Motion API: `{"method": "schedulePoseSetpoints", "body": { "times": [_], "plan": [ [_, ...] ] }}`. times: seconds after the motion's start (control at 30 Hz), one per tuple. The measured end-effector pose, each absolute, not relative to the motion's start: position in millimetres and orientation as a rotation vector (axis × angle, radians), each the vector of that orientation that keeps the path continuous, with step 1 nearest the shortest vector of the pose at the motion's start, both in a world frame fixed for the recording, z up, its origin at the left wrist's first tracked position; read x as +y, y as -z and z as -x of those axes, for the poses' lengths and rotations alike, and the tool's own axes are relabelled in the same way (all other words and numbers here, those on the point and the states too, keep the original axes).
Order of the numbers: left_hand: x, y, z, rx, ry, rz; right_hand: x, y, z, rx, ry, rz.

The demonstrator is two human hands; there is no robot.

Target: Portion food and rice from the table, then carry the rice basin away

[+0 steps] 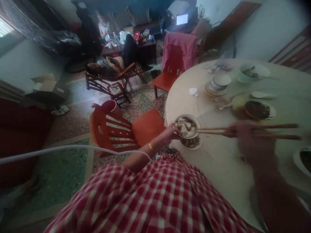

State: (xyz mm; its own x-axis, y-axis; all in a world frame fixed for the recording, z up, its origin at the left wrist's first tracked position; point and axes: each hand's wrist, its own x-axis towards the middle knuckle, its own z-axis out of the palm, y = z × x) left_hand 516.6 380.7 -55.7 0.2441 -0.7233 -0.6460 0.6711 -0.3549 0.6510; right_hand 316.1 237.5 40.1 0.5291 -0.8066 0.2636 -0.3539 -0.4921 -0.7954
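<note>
My left hand grips the left rim of a white bowl that holds rice with brown sauce. Under and just behind that bowl, nearer to me, a plate of food shows in part on the table. A pair of wooden chopsticks lies in my right hand, which is blurred and closed around them. Their tips reach left to the bowl's right rim. Right of centre, beyond my right hand, stands a dish of dark minced food.
The round table also bears stacked bowls, a green bowl with a spoon and a crumpled tissue. An orange chair stands left of the table, another with a pink cloth behind. A white cable crosses at left. Someone reclines on a wooden chair.
</note>
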Motion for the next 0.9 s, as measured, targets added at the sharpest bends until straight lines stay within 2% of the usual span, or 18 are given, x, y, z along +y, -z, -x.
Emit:
{"method": "schedulePoseSetpoints", "body": {
  "times": [0.1, 0.23, 0.43, 0.67, 0.9],
  "plan": [
    [382, 53, -523, -0.046, 1.416, -1.285, 246, -31, -338, 0.791, 0.796, 2.112],
    [382, 50, -534, -0.044, 1.383, -1.305, 250, -22, -356, 0.803, 0.898, 2.048],
    [374, 50, -542, -0.052, 1.471, -1.267, 242, -45, -345, 0.766, 0.964, 2.069],
    [366, 55, -535, -0.073, 1.576, -1.274, 243, -21, -343, 0.583, 0.798, 2.206],
    [360, 54, -537, -0.113, 1.592, -1.263, 238, -38, -314, 0.730, 0.789, 2.210]
  ]
}}
